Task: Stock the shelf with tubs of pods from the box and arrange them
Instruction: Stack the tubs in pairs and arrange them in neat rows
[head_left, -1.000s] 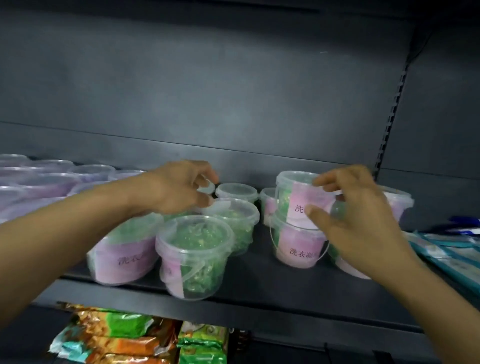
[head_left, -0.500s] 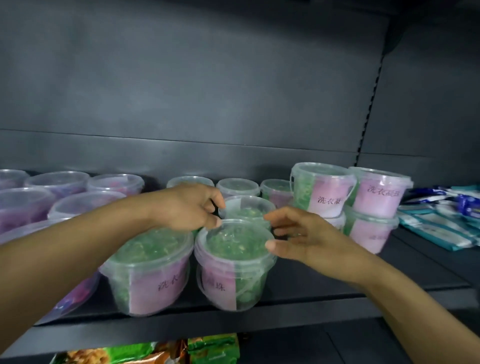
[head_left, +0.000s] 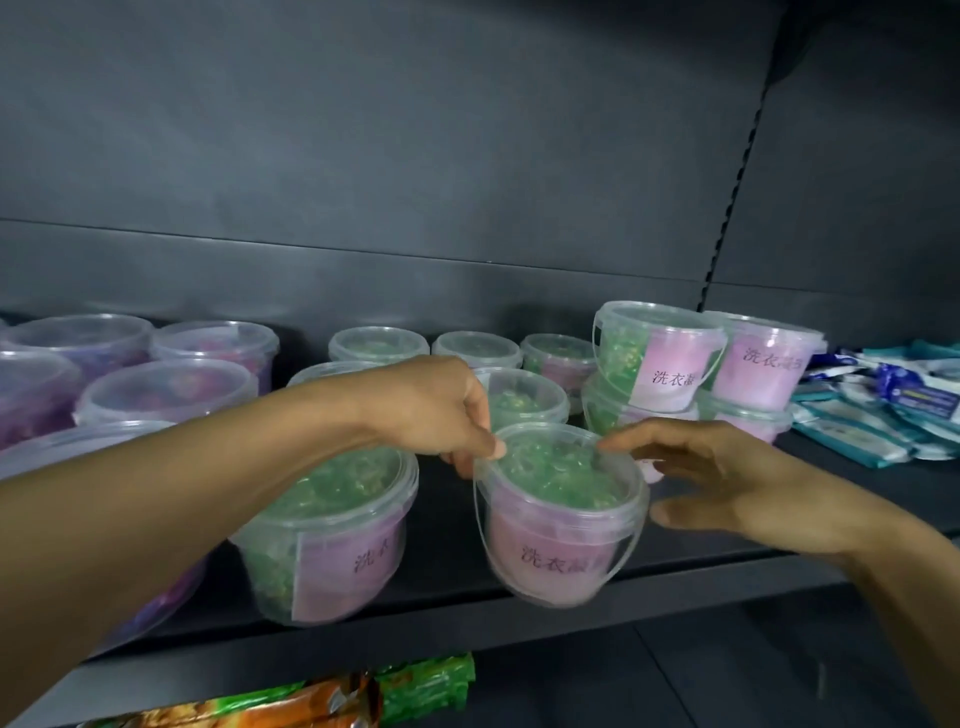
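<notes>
Since half a second ago, the front tub (head_left: 558, 514) shows its pink label more squarely, low in the middle, on the shelf (head_left: 701, 571) edge. My left hand (head_left: 441, 410) pinches its rim; my right hand (head_left: 727, 483) is spread beside it, fingertips touching the lid. It looks light, stiff and slippery, so I hold the rim. Green pods fill it.

Dim, soft overall; motion blur, wide-angle edge bending.
</notes>
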